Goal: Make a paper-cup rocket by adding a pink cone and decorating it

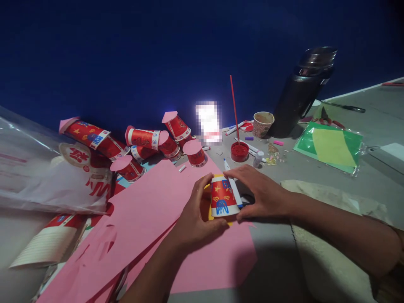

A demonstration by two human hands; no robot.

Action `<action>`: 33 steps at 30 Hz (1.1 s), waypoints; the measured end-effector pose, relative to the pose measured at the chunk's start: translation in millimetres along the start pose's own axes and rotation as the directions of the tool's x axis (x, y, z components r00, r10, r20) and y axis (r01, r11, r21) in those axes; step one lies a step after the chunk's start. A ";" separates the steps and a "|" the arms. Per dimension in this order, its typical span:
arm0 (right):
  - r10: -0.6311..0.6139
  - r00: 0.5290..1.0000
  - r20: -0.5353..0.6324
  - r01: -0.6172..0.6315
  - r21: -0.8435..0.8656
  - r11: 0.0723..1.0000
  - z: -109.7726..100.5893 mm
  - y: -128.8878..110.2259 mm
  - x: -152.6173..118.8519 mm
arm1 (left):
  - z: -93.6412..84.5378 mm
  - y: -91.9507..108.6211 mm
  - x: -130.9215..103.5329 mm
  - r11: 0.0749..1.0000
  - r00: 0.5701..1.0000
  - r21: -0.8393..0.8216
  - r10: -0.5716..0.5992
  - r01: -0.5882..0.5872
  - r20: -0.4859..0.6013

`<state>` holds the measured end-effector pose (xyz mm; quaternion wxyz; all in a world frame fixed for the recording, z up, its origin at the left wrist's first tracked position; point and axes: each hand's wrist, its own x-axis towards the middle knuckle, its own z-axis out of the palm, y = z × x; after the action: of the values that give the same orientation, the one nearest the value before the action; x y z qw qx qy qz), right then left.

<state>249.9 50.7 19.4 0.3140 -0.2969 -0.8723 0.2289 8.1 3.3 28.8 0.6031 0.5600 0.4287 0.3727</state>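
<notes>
A red and white paper cup (219, 195) stands upside down between my hands, with gold stars and blue marker scribbles on its side. My left hand (197, 216) is curved round the cup's left side, fingers at the top and thumb by the bottom rim. On the other side, my right hand (257, 191) grips a white marker (233, 187) with blue ends, which leans along the cup's right side. Fingertips of that hand also meet the cup's top and lower rim. Behind the cup, a yellow object (211, 210) is mostly hidden. Pink paper (221, 261) lies underneath.
Several red cups with pink paper discs (194, 153) are grouped at the back left, near a plastic bag (47, 168). Farther right are a red pot with a stick (240, 151), a used paper cup (263, 124), a dark flask (296, 92), green sheets (303, 145) and a cloth (315, 235).
</notes>
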 end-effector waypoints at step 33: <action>-0.053 0.965 -0.256 0.094 0.147 0.985 3.7 -34.5 -9.9 | -3.2 -17.4 8.8 0.925 0.942 0.264 0.313 -0.273 -0.123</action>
<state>240.7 18.6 33.0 0.4529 -0.2650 -0.8149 0.2461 7.7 11.0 10.6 0.4302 0.6553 0.4303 0.4477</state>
